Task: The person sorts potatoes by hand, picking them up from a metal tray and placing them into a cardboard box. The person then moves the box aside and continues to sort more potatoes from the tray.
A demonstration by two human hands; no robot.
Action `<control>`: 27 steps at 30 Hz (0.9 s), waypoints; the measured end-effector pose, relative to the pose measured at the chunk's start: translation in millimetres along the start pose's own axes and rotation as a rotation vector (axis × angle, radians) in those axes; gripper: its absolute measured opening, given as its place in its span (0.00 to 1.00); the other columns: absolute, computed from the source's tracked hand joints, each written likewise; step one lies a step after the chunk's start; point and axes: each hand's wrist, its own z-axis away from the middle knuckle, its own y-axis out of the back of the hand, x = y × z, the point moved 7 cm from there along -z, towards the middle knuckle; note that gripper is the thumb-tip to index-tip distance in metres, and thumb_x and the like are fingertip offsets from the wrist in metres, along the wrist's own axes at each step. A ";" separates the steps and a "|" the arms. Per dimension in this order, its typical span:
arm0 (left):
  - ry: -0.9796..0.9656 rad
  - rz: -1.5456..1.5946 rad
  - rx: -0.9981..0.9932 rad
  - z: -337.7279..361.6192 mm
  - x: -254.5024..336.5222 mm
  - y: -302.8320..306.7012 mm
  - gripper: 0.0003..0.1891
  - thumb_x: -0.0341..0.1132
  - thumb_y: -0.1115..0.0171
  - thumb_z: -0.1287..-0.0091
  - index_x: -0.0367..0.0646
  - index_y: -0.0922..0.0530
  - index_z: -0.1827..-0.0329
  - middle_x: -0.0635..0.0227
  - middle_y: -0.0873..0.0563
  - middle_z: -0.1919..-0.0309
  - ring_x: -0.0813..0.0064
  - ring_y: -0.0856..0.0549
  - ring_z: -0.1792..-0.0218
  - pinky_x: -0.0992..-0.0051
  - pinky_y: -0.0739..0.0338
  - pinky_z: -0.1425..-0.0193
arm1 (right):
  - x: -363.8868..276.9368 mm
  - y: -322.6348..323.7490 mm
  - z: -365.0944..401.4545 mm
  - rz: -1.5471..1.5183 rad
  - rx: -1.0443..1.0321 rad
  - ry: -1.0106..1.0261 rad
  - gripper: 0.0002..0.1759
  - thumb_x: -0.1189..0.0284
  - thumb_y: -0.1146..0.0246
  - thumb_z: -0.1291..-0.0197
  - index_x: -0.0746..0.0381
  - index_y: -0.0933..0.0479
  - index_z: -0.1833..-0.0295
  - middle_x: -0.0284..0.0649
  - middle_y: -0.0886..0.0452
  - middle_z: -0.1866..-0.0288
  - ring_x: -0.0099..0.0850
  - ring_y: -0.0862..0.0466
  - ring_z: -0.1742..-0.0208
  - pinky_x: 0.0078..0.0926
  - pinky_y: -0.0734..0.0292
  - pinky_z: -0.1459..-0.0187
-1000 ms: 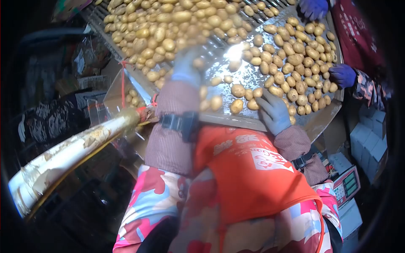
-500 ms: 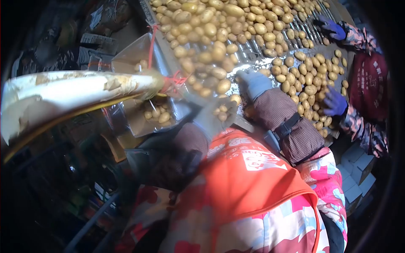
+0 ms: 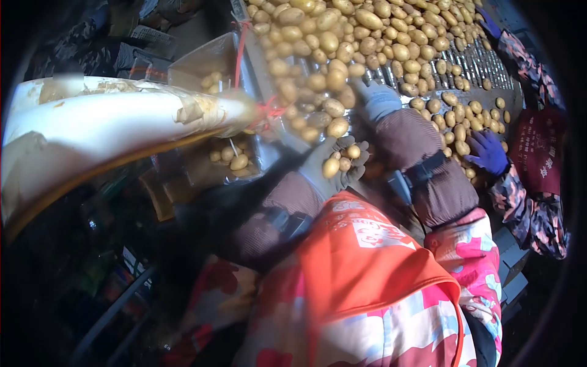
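My left hand (image 3: 333, 168), in a grey glove, is turned palm up with its fingers curled around a few small potatoes (image 3: 345, 164). It is near the lower edge of the sorting surface. My right hand (image 3: 378, 98), in a light blue-grey glove, reaches onto the metal rollers (image 3: 385, 76) beside the potato pile (image 3: 342, 37). Its fingers are stretched forward, with potatoes close to their tips. Whether it touches one cannot be made out.
A large white pipe (image 3: 122, 116) with red string (image 3: 266, 113) crosses the left side. Below and behind it stands a plastic-lined box (image 3: 208, 67) with potatoes. At the right, a co-worker's purple-gloved hands (image 3: 489, 153) are at the potatoes.
My right hand has moved up onto the rollers. My left hand has shifted right, its potatoes now clearer. The view has shifted, and fewer potatoes lie between my right hand and the co-worker.
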 end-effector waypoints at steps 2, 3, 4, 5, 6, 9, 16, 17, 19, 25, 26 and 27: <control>0.013 0.002 -0.027 -7.1 3.3 16.7 0.21 0.51 0.45 0.19 0.43 0.23 0.37 0.57 0.15 0.40 0.57 0.12 0.44 0.50 0.14 0.42 | -1.1 -7.0 -10.7 0.017 0.025 -0.016 0.25 0.74 0.34 0.37 0.44 0.19 0.35 0.46 0.15 0.48 0.47 0.14 0.44 0.42 0.18 0.43; 0.022 0.006 -0.041 -12.7 1.6 28.2 0.21 0.51 0.46 0.19 0.44 0.24 0.37 0.56 0.15 0.39 0.57 0.12 0.44 0.50 0.14 0.42 | 4.0 -13.6 -17.0 -0.026 0.031 -0.009 0.25 0.75 0.34 0.38 0.44 0.19 0.35 0.46 0.15 0.48 0.48 0.15 0.44 0.42 0.18 0.43; 0.038 0.010 -0.051 -15.4 -3.9 40.2 0.22 0.52 0.47 0.18 0.44 0.24 0.36 0.56 0.15 0.39 0.56 0.12 0.43 0.50 0.14 0.41 | 29.1 -33.1 -26.9 -0.182 0.022 0.020 0.25 0.75 0.34 0.38 0.44 0.19 0.35 0.46 0.15 0.47 0.48 0.15 0.44 0.43 0.18 0.43; 0.054 0.004 -0.067 -17.1 -6.0 46.6 0.22 0.52 0.48 0.18 0.44 0.24 0.36 0.55 0.16 0.38 0.56 0.12 0.43 0.50 0.14 0.41 | 45.2 -44.2 -31.7 -0.337 0.024 0.046 0.26 0.75 0.34 0.39 0.45 0.19 0.35 0.46 0.15 0.47 0.49 0.15 0.44 0.43 0.18 0.43; 0.062 -0.011 -0.093 -18.1 -0.5 40.1 0.23 0.53 0.48 0.18 0.44 0.24 0.35 0.54 0.16 0.37 0.55 0.13 0.42 0.50 0.14 0.41 | 42.7 -33.7 -20.2 -0.492 0.065 0.022 0.25 0.73 0.33 0.37 0.47 0.19 0.34 0.45 0.14 0.46 0.47 0.15 0.43 0.41 0.18 0.42; 0.013 -0.183 -0.085 7.1 -2.6 11.1 0.25 0.55 0.52 0.18 0.44 0.23 0.36 0.57 0.14 0.42 0.59 0.12 0.43 0.48 0.14 0.39 | 17.5 11.3 35.6 -0.585 0.224 0.069 0.23 0.68 0.31 0.32 0.54 0.21 0.32 0.43 0.14 0.46 0.41 0.14 0.42 0.37 0.19 0.41; 0.105 0.065 -0.259 7.3 -14.0 28.5 0.21 0.56 0.45 0.22 0.47 0.20 0.47 0.57 0.15 0.54 0.53 0.14 0.54 0.42 0.15 0.45 | -87.7 41.8 60.4 -0.524 -0.083 0.490 0.25 0.73 0.38 0.31 0.55 0.24 0.29 0.46 0.16 0.42 0.39 0.14 0.45 0.38 0.19 0.42; 0.127 0.134 -0.411 16.3 -18.0 28.9 0.21 0.56 0.45 0.22 0.46 0.20 0.49 0.57 0.15 0.56 0.52 0.13 0.56 0.43 0.15 0.46 | -87.2 17.3 43.4 -0.530 0.140 0.553 0.27 0.73 0.36 0.35 0.54 0.24 0.29 0.47 0.18 0.39 0.44 0.16 0.40 0.43 0.21 0.38; 0.111 -0.030 -0.223 40.8 -20.4 24.1 0.26 0.57 0.53 0.18 0.42 0.19 0.52 0.57 0.14 0.48 0.58 0.11 0.53 0.52 0.11 0.48 | -98.6 -18.8 31.4 -0.285 0.179 0.639 0.30 0.69 0.32 0.40 0.52 0.24 0.30 0.47 0.22 0.34 0.49 0.22 0.33 0.50 0.27 0.32; 0.017 0.215 -0.018 93.4 -6.4 67.1 0.25 0.57 0.49 0.19 0.43 0.19 0.45 0.47 0.17 0.36 0.48 0.14 0.44 0.54 0.11 0.53 | -44.0 -7.9 61.5 0.039 0.182 0.610 0.32 0.58 0.29 0.44 0.47 0.23 0.32 0.47 0.28 0.27 0.55 0.30 0.26 0.56 0.33 0.26; -0.024 0.326 -0.124 106.3 0.5 72.3 0.23 0.55 0.47 0.20 0.44 0.19 0.42 0.46 0.18 0.34 0.47 0.15 0.42 0.54 0.11 0.50 | -22.2 -2.1 70.6 0.105 0.190 0.567 0.31 0.57 0.29 0.43 0.46 0.22 0.32 0.48 0.28 0.26 0.55 0.30 0.25 0.55 0.34 0.26; -0.081 0.376 -0.128 118.6 7.9 84.7 0.23 0.56 0.44 0.22 0.45 0.19 0.42 0.49 0.18 0.34 0.48 0.15 0.41 0.54 0.11 0.50 | -8.4 4.1 77.3 0.170 0.206 0.526 0.31 0.57 0.29 0.42 0.44 0.22 0.31 0.49 0.28 0.25 0.56 0.30 0.25 0.55 0.34 0.25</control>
